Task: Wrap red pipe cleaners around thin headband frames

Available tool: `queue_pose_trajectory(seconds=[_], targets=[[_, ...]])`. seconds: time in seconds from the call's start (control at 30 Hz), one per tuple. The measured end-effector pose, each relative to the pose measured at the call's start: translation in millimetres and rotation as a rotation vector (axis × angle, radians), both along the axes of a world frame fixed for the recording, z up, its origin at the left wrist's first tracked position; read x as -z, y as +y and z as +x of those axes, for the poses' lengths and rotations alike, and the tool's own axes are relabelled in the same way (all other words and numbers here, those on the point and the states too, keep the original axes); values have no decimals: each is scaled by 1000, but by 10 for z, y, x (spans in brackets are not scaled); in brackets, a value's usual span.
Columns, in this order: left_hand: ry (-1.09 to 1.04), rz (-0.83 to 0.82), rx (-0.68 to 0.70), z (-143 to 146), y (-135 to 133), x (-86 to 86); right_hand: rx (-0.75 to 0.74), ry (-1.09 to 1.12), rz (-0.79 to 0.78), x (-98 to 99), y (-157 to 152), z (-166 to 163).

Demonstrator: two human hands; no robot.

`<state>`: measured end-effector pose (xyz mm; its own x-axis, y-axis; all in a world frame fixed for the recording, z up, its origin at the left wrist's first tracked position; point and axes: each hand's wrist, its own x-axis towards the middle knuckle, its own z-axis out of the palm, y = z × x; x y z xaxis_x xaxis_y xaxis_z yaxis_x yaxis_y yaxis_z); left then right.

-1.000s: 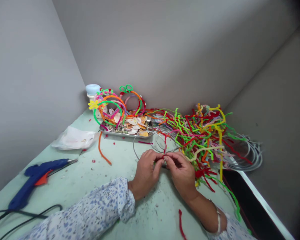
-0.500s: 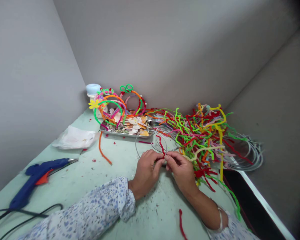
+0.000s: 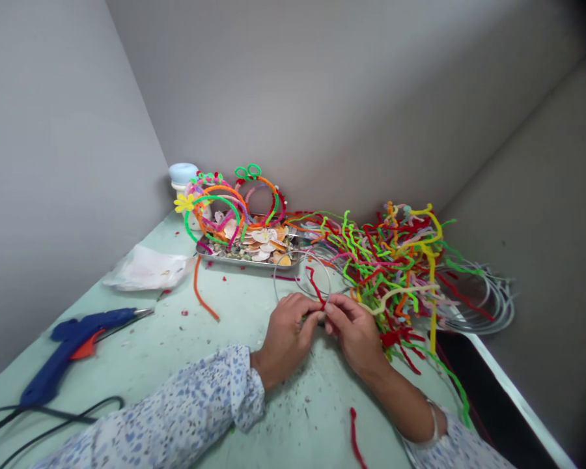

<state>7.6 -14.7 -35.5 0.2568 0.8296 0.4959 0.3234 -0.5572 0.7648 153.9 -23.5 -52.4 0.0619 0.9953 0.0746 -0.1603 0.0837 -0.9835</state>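
Observation:
My left hand [image 3: 290,332] and my right hand [image 3: 354,329] meet fingertip to fingertip above the table. Both are closed in a pinch on a red pipe cleaner [image 3: 314,283], whose free end sticks up and away from me. A thin grey wire loop [image 3: 330,277] rises behind the fingers and also seems to run into the pinch; where it joins the pipe cleaner is hidden. Close to my right wrist lies a loose red pipe cleaner piece [image 3: 354,436].
On the left are a blue glue gun [image 3: 83,339] with a black cord and a plastic bag [image 3: 149,268]. Farther back, a metal tray [image 3: 247,263] holds shells and pipe-cleaner headbands. A tangled pipe-cleaner pile [image 3: 395,260], wire coils [image 3: 493,303] and a black tray [image 3: 498,397] occupy the right.
The wire loop has shifted slightly to the right, and the red pipe cleaner's lower part now lies more slanted at the fingertips. Both hands stay nearly in place, still pinching.

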Motion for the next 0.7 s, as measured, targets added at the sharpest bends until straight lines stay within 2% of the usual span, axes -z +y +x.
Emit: queue_pose_trajectory(seconds=[0.27,0.7], targets=[[29,-11,0,9,-10,-22,-73,2,21,-18,-5,-4],[35,-39,-43,16,-24,36,-129,37,1,-19,-9,-20]])
